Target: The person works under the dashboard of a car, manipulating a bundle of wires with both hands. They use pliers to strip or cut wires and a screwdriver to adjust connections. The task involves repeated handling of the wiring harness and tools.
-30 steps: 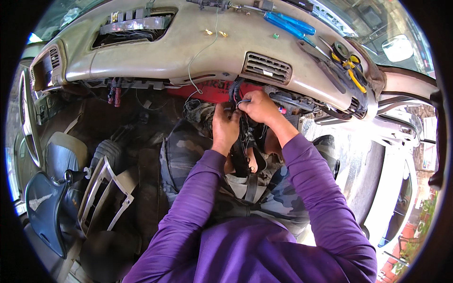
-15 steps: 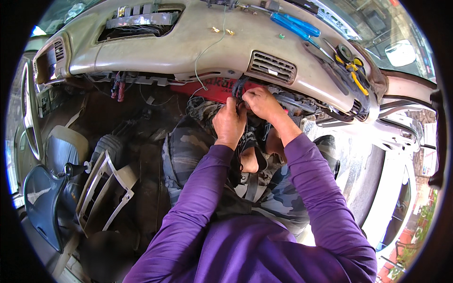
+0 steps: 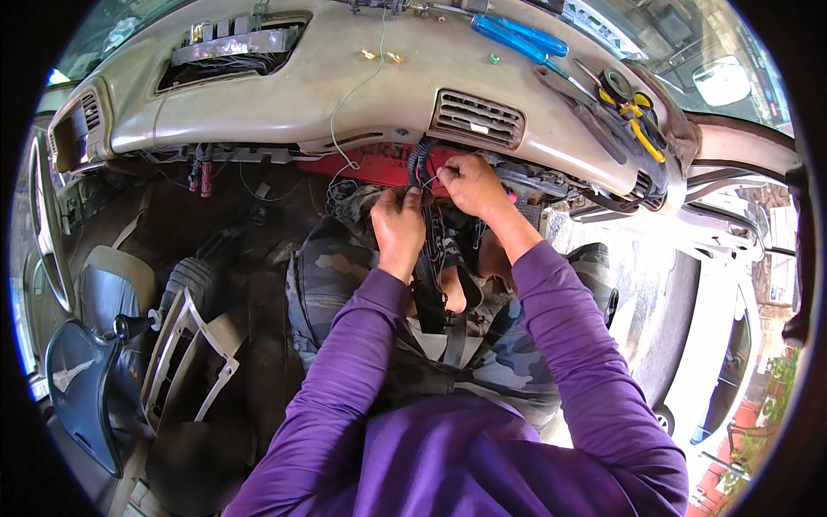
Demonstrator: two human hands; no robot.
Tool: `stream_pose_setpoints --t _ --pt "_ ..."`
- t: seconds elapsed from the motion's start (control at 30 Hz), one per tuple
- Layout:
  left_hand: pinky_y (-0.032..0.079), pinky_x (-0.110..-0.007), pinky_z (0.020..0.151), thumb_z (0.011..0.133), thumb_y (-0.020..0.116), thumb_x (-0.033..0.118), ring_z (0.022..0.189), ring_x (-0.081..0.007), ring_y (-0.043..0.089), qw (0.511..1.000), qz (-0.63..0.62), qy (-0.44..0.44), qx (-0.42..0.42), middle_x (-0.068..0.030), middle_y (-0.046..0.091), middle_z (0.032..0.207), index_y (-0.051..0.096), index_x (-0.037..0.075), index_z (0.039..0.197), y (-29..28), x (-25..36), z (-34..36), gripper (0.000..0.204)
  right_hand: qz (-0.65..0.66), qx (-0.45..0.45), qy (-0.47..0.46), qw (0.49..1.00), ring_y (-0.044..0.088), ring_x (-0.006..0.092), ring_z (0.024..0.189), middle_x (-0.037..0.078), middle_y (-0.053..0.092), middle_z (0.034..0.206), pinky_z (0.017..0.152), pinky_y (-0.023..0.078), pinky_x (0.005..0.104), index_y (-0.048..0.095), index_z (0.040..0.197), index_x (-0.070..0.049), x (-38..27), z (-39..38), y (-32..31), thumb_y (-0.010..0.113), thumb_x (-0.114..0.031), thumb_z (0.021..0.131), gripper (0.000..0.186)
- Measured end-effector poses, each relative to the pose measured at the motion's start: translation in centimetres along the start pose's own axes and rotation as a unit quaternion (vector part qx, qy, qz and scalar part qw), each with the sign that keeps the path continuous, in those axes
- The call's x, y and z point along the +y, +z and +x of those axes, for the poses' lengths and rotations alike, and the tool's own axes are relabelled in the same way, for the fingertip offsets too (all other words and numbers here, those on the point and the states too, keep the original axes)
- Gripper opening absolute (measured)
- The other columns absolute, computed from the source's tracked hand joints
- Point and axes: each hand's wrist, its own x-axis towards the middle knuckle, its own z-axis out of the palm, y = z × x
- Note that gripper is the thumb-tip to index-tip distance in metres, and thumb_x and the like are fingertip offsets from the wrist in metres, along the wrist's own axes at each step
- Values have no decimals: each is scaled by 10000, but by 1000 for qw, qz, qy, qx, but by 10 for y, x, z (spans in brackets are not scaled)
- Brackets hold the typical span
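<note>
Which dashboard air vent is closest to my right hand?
The wide slatted vent with the pale tab, just beyond your right hand. The left-end vent and small right-end vent are both farther away.

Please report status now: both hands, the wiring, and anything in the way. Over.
Left hand at dark wire bundle, exact grip hidden. Right hand pinching thin wire beside it. Bundle hanging below dashboard. Loose pale wire left of hands, not between them.

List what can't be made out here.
Head view:
Thin wire: the right hand hides its gripped part.
Dark cable bundle: upper end hidden under the dashboard.
Dark part atop the dashboard: cut off by the upper edge.
Dark round shape, lower left: too blurred.
</note>
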Motion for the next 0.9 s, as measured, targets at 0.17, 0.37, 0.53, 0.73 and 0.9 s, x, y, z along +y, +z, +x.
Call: stream_pose_setpoints --t 0.17,0.37,0.53,0.73,0.9 --pt "353 -307 500 977 614 148 524 -132 468 971 -123 -193 -73 -44 586 685 664 8 861 -13 -4 17 189 -34 -16 -31 999 673 440 890 240 704 929 783 535 484 723 973 -14 -8 -6 -3 608 -259 924 275" --pt "374 -299 510 982 620 175 542 -132 490 968 -138 -197 -72 -45 603 701 651 1 876 -11 -3 20 206 -38 -22 -39 998 672 438 884 240 701 916 778 529 495 712 983 -17 -15 -9 -5 603 -248 929 261" --pt "432 -287 564 963 659 175 603 -122 546 992 -47 -116 -10 -45 629 738 637 -13 881 -2 -6 20 206 -44 -27 -49 997 669 441 884 239 700 911 777 526 501 711 976 -17 -15 -8 -4 601 -254 931 264" --pt "452 -345 584 948 676 170 612 -184 577 998 -41 -35 7 -103 638 738 614 -23 802 -1 -11 14 249 -44 -18 -36 998 670 442 888 237 703 915 785 526 505 716 979 -23 -16 -6 -1 591 -267 938 277" --pt "473 -391 625 953 651 165 630 -279 621 990 141 18 -16 -208 636 726 620 -47 793 -5 4 4 267 -52 -1 -32 998 658 447 894 244 693 922 780 522 475 698 972 6 -12 -3 1 610 -258 945 280"
